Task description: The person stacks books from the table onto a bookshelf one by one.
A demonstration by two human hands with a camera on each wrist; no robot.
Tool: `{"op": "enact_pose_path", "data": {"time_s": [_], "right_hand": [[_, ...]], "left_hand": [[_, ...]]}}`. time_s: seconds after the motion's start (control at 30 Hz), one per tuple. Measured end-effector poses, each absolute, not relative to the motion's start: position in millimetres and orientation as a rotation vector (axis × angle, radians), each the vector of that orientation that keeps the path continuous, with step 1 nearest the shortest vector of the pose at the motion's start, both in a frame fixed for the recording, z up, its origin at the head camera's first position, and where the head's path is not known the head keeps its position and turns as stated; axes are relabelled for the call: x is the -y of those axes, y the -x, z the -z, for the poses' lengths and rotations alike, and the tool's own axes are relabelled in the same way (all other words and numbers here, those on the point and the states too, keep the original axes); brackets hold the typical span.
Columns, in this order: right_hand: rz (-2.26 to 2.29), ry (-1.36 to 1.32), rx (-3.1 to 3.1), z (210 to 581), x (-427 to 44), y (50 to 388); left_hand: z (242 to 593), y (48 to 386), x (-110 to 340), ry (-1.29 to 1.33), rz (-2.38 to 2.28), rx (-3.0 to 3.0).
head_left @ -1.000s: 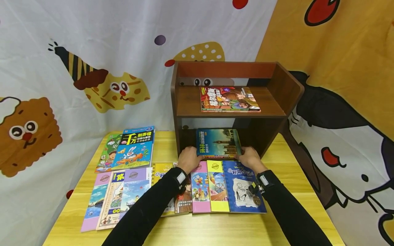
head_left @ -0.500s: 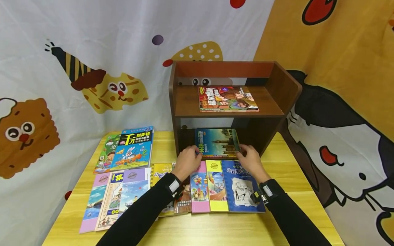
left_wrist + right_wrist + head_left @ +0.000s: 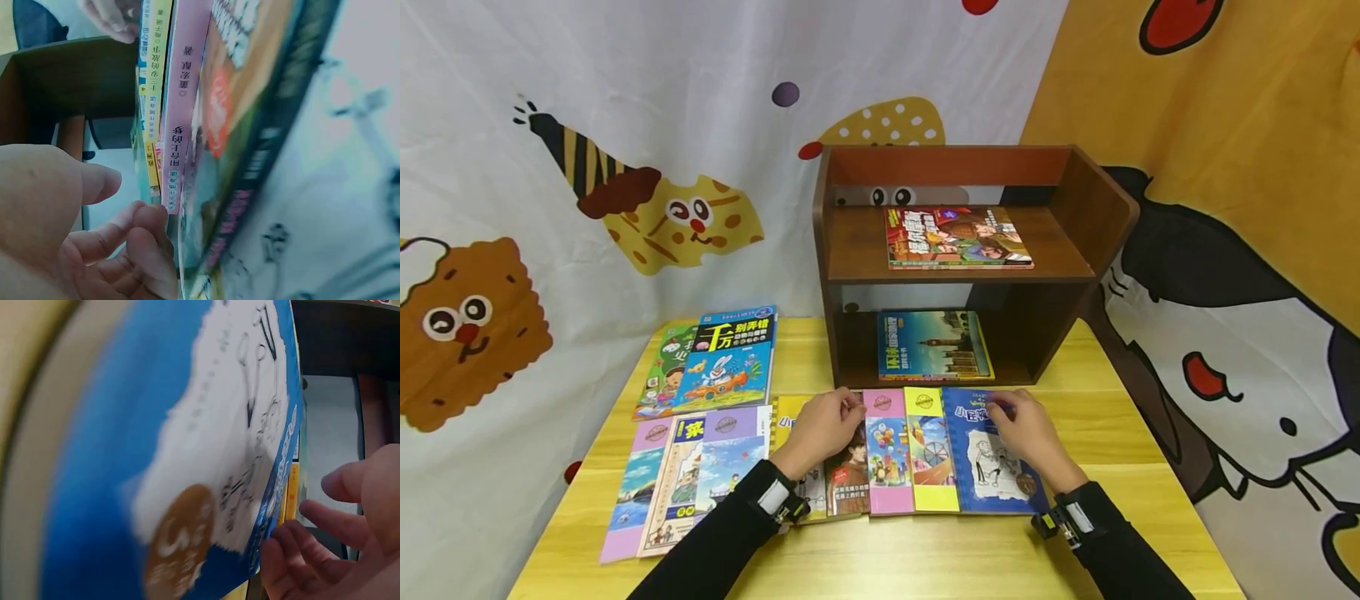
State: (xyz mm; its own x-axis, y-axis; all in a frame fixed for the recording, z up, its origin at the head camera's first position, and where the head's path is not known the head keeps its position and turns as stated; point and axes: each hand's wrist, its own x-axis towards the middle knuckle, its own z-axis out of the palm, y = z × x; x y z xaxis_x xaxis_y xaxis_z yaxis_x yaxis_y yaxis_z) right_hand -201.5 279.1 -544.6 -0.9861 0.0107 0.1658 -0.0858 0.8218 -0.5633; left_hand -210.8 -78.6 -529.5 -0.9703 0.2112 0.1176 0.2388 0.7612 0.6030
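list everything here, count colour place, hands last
table: one, yellow, below books
bookshelf: one, brown, table's back
red book pile: one, red, upper level
teal book pile: one, teal, lower level
left-rear books: two covers, green, blue, back left
left-front books: three covers, purple, cream, purple, nearer left
front-row books: five covers, yellow, brown, pink, yellow, blue, before bookshelf
backdrop: one, white, orange, behind
sleeves: two, black, foreground
wrist cameras: two, black, sleeve ends
left hand: one, bare, front row, left
right hand: one, bare, front row, right

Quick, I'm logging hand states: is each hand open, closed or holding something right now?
Left hand: open and relaxed, holding nothing, over the brown book.
Right hand: open, holding nothing, over the blue book.
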Motion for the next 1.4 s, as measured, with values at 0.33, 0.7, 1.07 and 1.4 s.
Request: {"op": "enact_pose_path", "data": {"time_s": [0.33,0.7,1.07,1.4], "right_hand": [[-0.731,0.203,3.074,538,-285,182],[-0.706,0.301,3.265,534,-287,180],[-0.999,0.39,3.245,535,-295,188],[-1.147,0.405,3.164,534,-287,190]], "left_hand": [[537,191,89,0.344,1.022,2.897],[544,184,86,0.368,1.02,2.881],[546,185,83,0.432,1.055,2.868],[541,183,82,0.454,1.063,2.847]]}}
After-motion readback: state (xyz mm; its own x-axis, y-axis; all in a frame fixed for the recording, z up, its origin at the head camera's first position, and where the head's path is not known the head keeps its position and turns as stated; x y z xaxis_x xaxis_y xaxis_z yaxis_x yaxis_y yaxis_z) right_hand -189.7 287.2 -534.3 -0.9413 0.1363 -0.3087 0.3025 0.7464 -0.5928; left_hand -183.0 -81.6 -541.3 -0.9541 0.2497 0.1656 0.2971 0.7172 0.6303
